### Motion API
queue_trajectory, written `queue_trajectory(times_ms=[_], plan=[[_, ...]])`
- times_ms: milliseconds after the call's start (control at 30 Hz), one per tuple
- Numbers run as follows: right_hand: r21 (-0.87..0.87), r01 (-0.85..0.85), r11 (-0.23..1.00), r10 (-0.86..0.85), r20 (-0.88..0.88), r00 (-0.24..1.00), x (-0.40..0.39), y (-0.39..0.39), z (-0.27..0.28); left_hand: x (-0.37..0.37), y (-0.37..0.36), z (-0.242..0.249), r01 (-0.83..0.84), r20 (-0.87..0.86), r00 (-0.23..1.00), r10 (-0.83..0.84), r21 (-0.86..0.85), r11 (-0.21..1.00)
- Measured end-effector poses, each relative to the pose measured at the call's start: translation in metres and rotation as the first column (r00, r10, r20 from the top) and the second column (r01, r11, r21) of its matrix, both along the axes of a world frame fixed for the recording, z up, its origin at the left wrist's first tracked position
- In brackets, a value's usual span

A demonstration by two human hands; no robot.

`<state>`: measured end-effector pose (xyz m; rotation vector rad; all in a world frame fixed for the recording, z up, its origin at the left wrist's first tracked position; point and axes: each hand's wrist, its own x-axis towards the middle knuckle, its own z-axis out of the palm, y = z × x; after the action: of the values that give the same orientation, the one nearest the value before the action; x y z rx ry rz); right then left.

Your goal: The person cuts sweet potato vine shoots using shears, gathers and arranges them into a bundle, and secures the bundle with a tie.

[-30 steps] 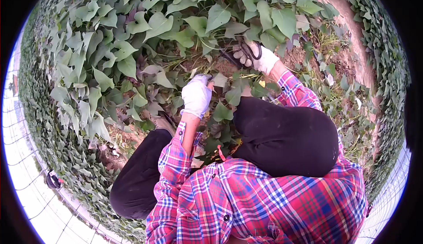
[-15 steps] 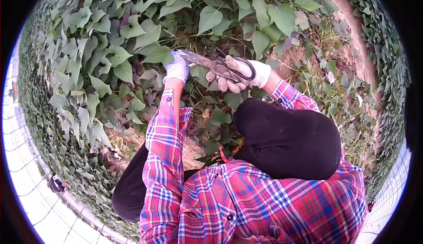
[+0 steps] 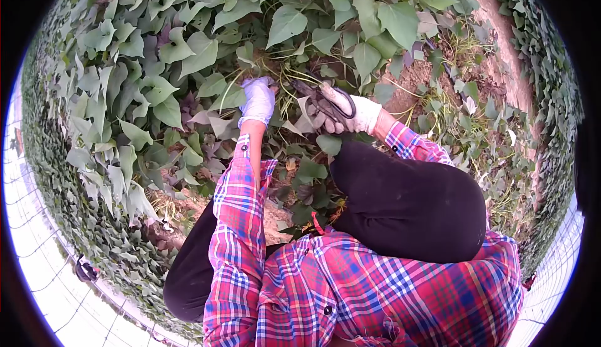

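My left hand [image 3: 257,101], in a pale violet glove, is closed around thin green stems [image 3: 285,90] low in the leafy vines. Just to its right, my right hand [image 3: 347,110], in a white glove with a dirty grey palm, grips dark-handled scissors [image 3: 335,104]. Their blades point left among the stems, and the tips are partly hidden. Broad green leaves [image 3: 287,24] hang above both hands.
Dense vines spread at the left and top. Bare reddish soil [image 3: 410,82] shows to the right of my right hand. My bent knee in black trousers [image 3: 413,203] is close below it. A wire fence [image 3: 59,284] curves along the lower left.
My left hand has moved slightly right and down and now holds stems. The scissors' blades have dropped in among the stems, away from above my left hand.
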<state>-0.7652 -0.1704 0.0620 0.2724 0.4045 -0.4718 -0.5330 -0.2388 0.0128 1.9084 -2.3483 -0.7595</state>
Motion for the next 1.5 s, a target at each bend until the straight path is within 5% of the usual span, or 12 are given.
queue_trajectory(times_ms=[33,167,533,733,833,933,967,1000,1100,1233,1333,1500], plan=[[0.092,0.025,0.995,-0.034,0.104,0.994,0.002,-0.003,0.004,-0.001,0.000,0.004,-0.024,0.006,1.000,0.024,-0.038,0.999],[-0.179,-0.303,0.936,0.231,-0.338,0.912,-0.011,0.010,-0.029,-0.002,-0.004,0.014,-0.083,-0.006,0.997,0.083,-0.113,0.990],[-0.293,-0.229,0.928,0.051,-0.508,0.860,0.005,0.010,-0.033,0.002,0.004,-0.020,-0.161,-0.322,0.933,0.158,0.017,0.987],[-0.339,-0.259,0.904,0.009,-0.593,0.805,0.013,0.014,-0.036,0.001,0.006,-0.019,-0.048,-0.161,0.987,0.030,-0.106,0.993],[-0.374,-0.482,0.792,0.015,-0.777,0.629,0.009,0.011,-0.025,0.001,0.003,-0.017,-0.159,-0.083,0.984,0.156,-0.032,0.987],[-0.401,-0.413,0.818,-0.039,-0.754,0.655,0.006,0.014,-0.021,0.027,0.000,0.011,-0.258,-0.169,0.963,0.210,-0.346,0.902],[-0.386,-0.373,0.844,-0.019,-0.717,0.697,0.002,0.014,-0.023,0.057,-0.008,-0.003,-0.087,0.025,0.993,0.114,-0.499,0.862],[-0.397,-0.380,0.835,0.000,-0.691,0.722,0.001,0.015,-0.020,0.064,-0.011,0.019,-0.573,-0.652,0.631,0.420,-0.027,0.819],[-0.403,-0.568,0.718,0.193,-0.669,0.718,0.000,0.018,0.003,0.095,-0.005,0.070,-0.575,-0.653,0.467,0.597,0.289,0.765],[-0.356,-0.804,0.476,0.345,-0.765,0.543,0.002,0.041,0.008,0.066,0.028,0.077,-0.361,-0.610,0.506,0.609,0.492,0.792],[-0.309,-0.778,0.547,0.353,-0.757,0.550,0.000,0.044,0.001,0.066,0.056,0.041,-0.301,-0.540,0.666,0.515,0.437,0.848],[-0.397,-0.706,0.586,0.314,-0.692,0.650,-0.009,0.039,0.012,0.049,0.079,0.037,-0.357,-0.447,0.831,0.332,0.030,0.934]])
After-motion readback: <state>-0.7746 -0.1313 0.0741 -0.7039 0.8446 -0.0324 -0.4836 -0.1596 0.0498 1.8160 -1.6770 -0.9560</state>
